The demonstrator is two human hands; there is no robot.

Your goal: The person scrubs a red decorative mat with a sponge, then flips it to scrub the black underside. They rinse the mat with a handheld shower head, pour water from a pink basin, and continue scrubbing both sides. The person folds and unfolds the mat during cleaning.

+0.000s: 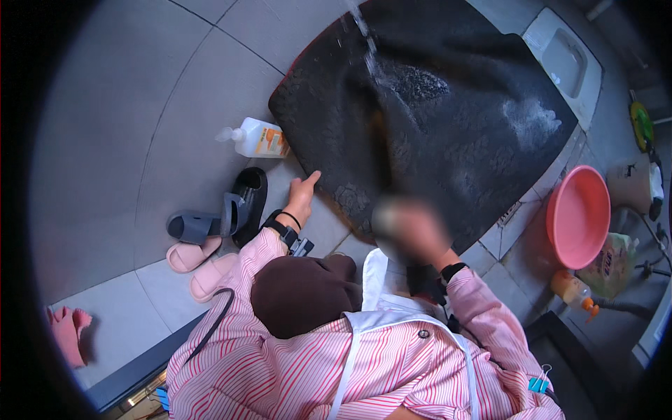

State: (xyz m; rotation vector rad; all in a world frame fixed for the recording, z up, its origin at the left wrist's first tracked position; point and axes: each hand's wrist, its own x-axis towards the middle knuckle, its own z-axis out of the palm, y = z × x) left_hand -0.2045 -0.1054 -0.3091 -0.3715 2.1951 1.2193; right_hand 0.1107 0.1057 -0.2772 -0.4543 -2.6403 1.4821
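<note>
A large dark wet mat (448, 119) lies spread on the tiled floor, with a thin stream of water (365, 38) falling onto its upper part and a patch of white foam (532, 119) near its right side. My left hand (302, 192) rests with fingers apart at the mat's left edge, fingertips touching the rim. My right hand (409, 227) is blurred over the mat's near edge; what it holds cannot be made out. Both sleeves are pink striped, each wrist has a dark band.
A clear bottle with an orange label (257, 138) lies left of the mat. Dark slippers (241, 203) and pink slippers (199, 262) sit near my left arm. A pink basin (579, 217), a bag and an orange bottle (574, 290) stand at the right. A white floor toilet (567, 59) is beyond the mat.
</note>
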